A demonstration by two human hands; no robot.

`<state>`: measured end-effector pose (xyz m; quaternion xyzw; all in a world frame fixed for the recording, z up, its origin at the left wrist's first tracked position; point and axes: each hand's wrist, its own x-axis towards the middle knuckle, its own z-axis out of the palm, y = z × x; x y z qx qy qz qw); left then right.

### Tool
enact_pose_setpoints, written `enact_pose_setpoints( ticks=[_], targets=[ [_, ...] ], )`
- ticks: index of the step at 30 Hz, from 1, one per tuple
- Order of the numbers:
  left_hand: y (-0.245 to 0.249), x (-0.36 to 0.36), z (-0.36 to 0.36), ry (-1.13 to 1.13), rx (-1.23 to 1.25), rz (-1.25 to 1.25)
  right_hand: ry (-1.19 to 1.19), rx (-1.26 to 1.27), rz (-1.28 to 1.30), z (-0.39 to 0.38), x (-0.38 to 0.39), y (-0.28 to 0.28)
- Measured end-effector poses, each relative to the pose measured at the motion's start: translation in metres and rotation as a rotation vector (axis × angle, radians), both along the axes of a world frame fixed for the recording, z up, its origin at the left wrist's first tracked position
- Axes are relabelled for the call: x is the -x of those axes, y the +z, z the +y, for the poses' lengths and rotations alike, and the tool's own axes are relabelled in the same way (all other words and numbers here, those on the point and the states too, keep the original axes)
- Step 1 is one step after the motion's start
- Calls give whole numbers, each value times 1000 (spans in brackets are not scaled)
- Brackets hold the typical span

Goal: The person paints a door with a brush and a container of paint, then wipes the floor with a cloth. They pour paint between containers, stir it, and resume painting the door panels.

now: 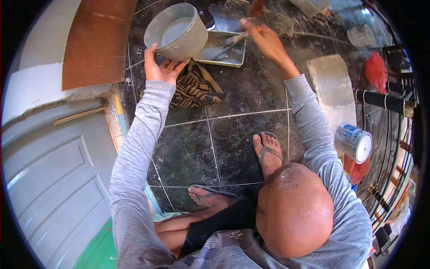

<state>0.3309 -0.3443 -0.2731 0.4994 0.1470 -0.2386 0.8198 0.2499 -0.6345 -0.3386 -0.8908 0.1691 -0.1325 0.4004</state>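
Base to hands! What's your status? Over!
Left hand holding grey tub. Right hand gripping orange-handled tool at tray. Patterned cloth on floor close by.

No word could be read for certain. The can [354,142] carried big lettering on its label, dark blue and white, but it was tilted and too blurred to spell out. Left of the can and nearer the wearer, the shirt [229,242] bore a pale print, its marks illegible.
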Motion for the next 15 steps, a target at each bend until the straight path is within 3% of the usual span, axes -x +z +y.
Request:
enact_pose_setpoints(
  ticks=[2,4,5,8,11,14,15],
  targets=[
    [-9,2,-12,11,2,-11,14,15,-111,-11,1,-28],
    [-22,0,-20,37,-26,-5,71,-145,-23,-12,11,-13],
    [-24,1,-25,54,-42,-12,87,-23,-407,-10,5,-18],
    [-19,8,-39,76,-82,-35,13,-672,-271,-19,7,-21],
    [-17,11,-47,75,-105,-42,94,-704,-391,-14,16,4],
    [-20,13,-52,86,-118,-60,27,-440,-110,-15,32,31],
    [-20,13,-54,91,-113,-53,-40,-319,115,-20,30,36]
  ],
)
